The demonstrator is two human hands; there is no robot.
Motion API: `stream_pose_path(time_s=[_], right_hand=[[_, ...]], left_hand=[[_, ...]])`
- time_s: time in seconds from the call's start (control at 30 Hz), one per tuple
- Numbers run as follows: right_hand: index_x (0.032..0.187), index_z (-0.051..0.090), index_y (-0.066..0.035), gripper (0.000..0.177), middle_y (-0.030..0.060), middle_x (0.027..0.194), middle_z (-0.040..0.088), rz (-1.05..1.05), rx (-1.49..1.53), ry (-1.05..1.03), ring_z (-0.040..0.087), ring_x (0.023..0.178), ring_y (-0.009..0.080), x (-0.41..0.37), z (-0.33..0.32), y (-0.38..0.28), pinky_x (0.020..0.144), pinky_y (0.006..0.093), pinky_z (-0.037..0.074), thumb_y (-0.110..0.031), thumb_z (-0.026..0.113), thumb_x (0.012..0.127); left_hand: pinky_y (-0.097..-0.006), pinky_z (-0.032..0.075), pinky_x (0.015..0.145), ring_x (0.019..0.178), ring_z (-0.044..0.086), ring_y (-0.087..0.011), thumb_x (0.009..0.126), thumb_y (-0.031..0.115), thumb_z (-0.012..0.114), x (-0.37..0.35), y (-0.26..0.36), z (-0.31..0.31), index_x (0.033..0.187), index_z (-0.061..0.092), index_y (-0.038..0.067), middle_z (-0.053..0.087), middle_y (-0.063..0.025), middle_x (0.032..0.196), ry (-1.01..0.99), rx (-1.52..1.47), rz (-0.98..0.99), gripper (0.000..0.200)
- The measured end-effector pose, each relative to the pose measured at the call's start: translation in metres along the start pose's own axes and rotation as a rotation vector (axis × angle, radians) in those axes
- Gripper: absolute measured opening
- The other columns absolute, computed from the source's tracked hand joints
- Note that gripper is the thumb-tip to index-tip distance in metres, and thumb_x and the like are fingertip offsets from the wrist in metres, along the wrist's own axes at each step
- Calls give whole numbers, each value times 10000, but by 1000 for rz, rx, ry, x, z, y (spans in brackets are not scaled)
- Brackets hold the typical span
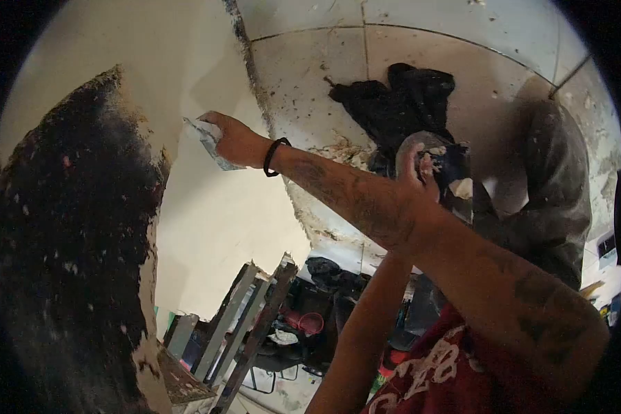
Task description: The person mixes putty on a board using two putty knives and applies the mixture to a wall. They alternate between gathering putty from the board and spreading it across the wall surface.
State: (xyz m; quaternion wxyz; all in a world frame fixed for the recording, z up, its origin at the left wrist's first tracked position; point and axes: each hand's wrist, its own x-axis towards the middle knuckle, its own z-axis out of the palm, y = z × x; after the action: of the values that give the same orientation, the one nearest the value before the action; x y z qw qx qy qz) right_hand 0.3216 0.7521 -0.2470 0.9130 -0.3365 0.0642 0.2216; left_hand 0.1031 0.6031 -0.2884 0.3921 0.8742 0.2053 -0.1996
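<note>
My right hand [233, 140], with a black band at the wrist, reaches across to the cream wall [221, 221]. Its fingers are closed on a flat putty spreader [209, 136] smeared with whitish material, which is at the wall surface. Behind the tattooed right forearm, my left hand [426, 181] is closed around a dark putty holder [454, 160] that carries pale lumps of putty [461, 188]. Part of this hand is hidden by the right forearm. A large dark rough patch [69, 241] with a ragged pale edge lies on the wall to the left.
Crumbs and flakes litter the tiled floor [310, 58], where a crumpled black cloth or bag [400, 100] lies. Long grey and brown bars [238, 328] stand by the wall. Beyond them are a dark chair [272, 359] and a pink-red bowl [311, 323].
</note>
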Motion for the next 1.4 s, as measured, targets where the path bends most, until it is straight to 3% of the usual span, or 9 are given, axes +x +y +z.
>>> stream_pose_path(time_s=[0.03, 0.2, 0.37, 0.53, 0.77, 0.97, 1.07, 1.23, 1.4], right_hand=[[1197, 460, -37, 427, 100, 903, 578, -23, -15, 29, 564, 759, 159, 3, 7, 2, 652, 299, 483, 31, 501, 777], [1174, 444, -23, 453, 184, 1009, 541, -203, -89, 126, 557, 896, 280, -7, 25, -2, 780, 365, 466, 82, 450, 733], [1168, 406, 8, 497, 216, 1086, 475, -310, -158, 147, 499, 1031, 364, -16, 50, -14, 874, 423, 432, 118, 414, 684], [1156, 318, 64, 561, 248, 1002, 379, -189, -265, 170, 462, 925, 452, -31, 75, -42, 822, 513, 414, 93, 471, 617], [1210, 315, 22, 630, 238, 1070, 370, -244, -130, 154, 478, 938, 434, -85, 86, -68, 815, 467, 439, 100, 474, 606], [1185, 326, 38, 555, 270, 1075, 397, -132, -144, 381, 479, 955, 463, -43, 66, -24, 841, 507, 430, 41, 470, 649], [1217, 317, 27, 578, 248, 1110, 419, -125, -182, 292, 450, 1056, 409, -15, 66, -10, 971, 437, 353, 57, 468, 660], [1187, 322, 59, 573, 279, 1084, 410, -99, -231, 254, 437, 1037, 452, -12, 81, -19, 893, 483, 399, 67, 474, 634], [1161, 316, 122, 555, 294, 1089, 382, -165, -324, 209, 479, 921, 441, -38, 92, -38, 781, 510, 456, 43, 476, 636]], left_hand=[[-389, 463, 768, 812, 596, -234, 945, 271, 399, 1, -4, -3, 1136, 509, 58, 607, -160, 974, -27, 4, 11, 307], [-400, 451, 791, 903, 596, -349, 932, 276, 430, 9, -13, -3, 1085, 533, 27, 595, -194, 1009, -44, -118, 109, 310], [-404, 443, 813, 937, 582, -357, 916, 240, 468, 11, -7, 0, 1083, 531, 24, 589, -195, 1010, -6, -149, 170, 280], [-401, 441, 819, 932, 576, -368, 897, 168, 482, 10, -3, 2, 1072, 533, 30, 586, -196, 1005, 17, -124, 204, 229], [-401, 442, 813, 927, 579, -363, 894, 147, 463, 7, -3, 2, 1074, 539, 28, 589, -200, 1000, -3, -144, 166, 229], [-407, 432, 829, 946, 568, -379, 895, 164, 466, 6, -3, 2, 1073, 540, 14, 584, -206, 1005, 2, -134, 165, 244], [-414, 426, 838, 957, 561, -382, 899, 183, 465, 8, -1, 1, 1069, 537, 9, 581, -205, 1011, -5, -109, 160, 254], [-417, 425, 835, 938, 560, -379, 896, 183, 468, 11, -2, 2, 1067, 537, 15, 582, -202, 997, 56, -109, 275, 250], [-406, 433, 822, 924, 566, -368, 892, 177, 471, 8, -6, 3, 1071, 539, 16, 589, -200, 969, 4, -130, 159, 250]])
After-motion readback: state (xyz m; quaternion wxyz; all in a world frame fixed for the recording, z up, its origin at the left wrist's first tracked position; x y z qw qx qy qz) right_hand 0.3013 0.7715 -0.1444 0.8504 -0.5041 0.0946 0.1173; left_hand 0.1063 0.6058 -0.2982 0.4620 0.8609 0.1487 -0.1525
